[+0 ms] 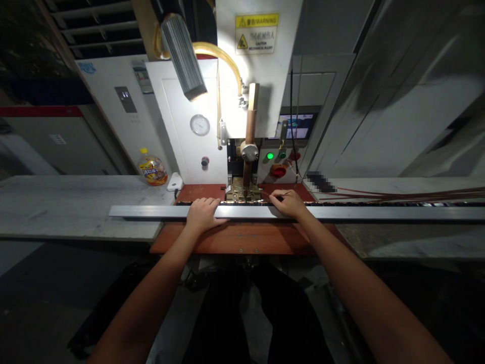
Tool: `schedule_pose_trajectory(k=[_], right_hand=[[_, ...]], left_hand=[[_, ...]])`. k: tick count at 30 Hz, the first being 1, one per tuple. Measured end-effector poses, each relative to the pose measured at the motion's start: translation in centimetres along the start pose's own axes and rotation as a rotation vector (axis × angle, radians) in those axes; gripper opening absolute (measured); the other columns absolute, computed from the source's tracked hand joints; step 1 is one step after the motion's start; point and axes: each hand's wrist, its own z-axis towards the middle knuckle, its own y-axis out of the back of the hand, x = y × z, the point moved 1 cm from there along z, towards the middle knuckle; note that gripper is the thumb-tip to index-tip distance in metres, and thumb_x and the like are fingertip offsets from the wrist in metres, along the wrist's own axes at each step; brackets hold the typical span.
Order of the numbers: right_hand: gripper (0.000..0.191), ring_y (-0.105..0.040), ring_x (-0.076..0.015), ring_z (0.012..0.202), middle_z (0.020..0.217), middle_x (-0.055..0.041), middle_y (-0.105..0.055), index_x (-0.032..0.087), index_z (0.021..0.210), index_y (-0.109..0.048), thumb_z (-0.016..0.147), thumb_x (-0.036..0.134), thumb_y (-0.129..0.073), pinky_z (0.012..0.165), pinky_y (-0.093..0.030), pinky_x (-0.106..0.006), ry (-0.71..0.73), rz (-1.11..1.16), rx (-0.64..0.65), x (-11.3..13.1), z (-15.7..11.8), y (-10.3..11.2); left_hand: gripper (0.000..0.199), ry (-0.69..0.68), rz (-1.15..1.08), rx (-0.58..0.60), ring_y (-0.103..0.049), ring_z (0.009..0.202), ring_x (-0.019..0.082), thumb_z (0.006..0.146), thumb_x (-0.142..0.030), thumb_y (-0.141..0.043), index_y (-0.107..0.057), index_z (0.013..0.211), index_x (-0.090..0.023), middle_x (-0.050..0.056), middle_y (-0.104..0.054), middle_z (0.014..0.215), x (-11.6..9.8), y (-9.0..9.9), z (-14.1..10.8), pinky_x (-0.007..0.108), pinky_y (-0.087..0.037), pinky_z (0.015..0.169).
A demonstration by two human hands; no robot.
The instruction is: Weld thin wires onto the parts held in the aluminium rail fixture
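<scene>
A long silver metal bar point(250, 212) lies crosswise on the brown work plate point(227, 237). My left hand point(202, 215) grips the bar left of centre, fingers over its far edge and thumb along the near side. My right hand point(288, 203) is closed in a pinch at the bar's far edge, on what looks like a thin copper-brown strip point(264, 192); the fingers partly hide it. Between my hands, the copper electrode point(247, 174) of a machine points down at a brass-coloured fixture point(237, 189) just behind the bar. Small dark and coppery pieces line the bar's far side.
Several long brown strips point(397, 193) lie on the right-hand table point(379, 183). A yellow-capped bottle point(152, 168) and a small white device point(175, 182) stand on the left table point(76, 202). The machine carries a lamp point(184, 55), gauge point(199, 125), screen point(299, 125) and red knob point(279, 172).
</scene>
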Motion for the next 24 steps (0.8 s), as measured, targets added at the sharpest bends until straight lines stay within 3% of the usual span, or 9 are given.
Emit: schedule_pose_trajectory(k=[24], right_hand=[[0.030,-0.071,-0.0222,0.079,0.084,-0.0042,-0.078,0.024,0.077,-0.076,0.090,0.032,-0.051,0.075,-0.050,-0.030,-0.005,0.023,-0.017,-0.28,-0.25,0.43]], left_hand=[[0.067,0.011,-0.040,-0.005,-0.060,0.101,0.032,0.074,-0.071,-0.065,-0.065,0.120,-0.023,0.012,-0.069,0.107,-0.58,-0.11,0.28,0.043,-0.041,0.088]])
